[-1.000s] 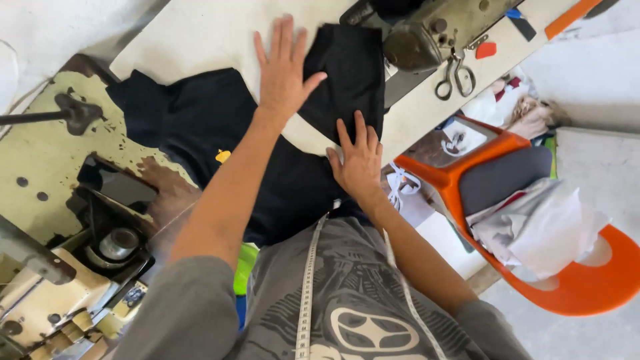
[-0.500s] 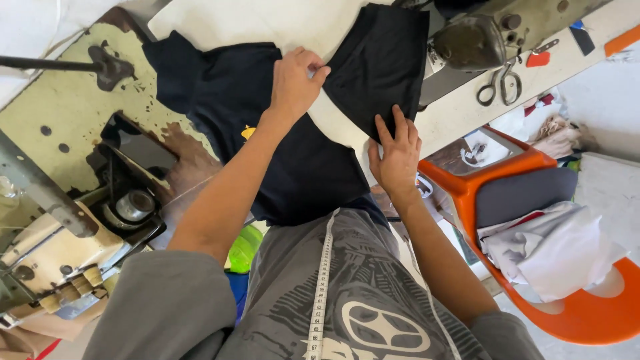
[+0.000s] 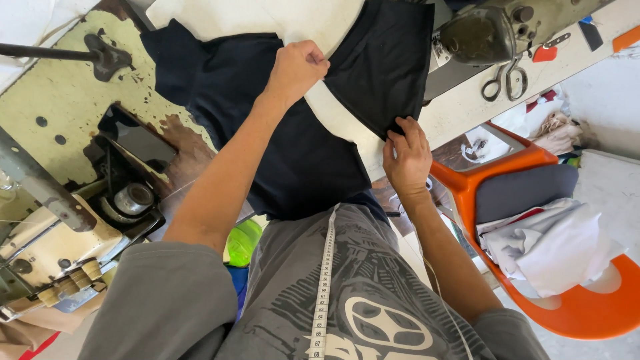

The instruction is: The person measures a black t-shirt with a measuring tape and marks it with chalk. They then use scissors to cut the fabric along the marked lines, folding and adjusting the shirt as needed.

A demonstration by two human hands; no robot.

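Note:
A dark navy garment [image 3: 293, 153] lies spread over a white table top [image 3: 333, 113] and hangs toward my lap. My left hand [image 3: 297, 67] is closed in a fist on the cloth at the gap where the white top shows between two parts of the garment. My right hand [image 3: 407, 153] pinches the lower corner of the garment's right-hand part [image 3: 387, 60] at the table's near edge. A white measuring tape [image 3: 323, 280] hangs down my grey printed shirt.
A sewing machine head [image 3: 477, 33] and scissors [image 3: 500, 80] sit at the upper right. An old machine [image 3: 67, 227] with a worn cream bed stands at left. An orange chair [image 3: 567, 313] holding white cloth [image 3: 553, 247] is at right. A green object [image 3: 243, 240] is below the table.
My left hand went from flat and spread on the garment to a fist gripping it. My right hand shifted right to the fabric's corner and pinched it. The view moved closer.

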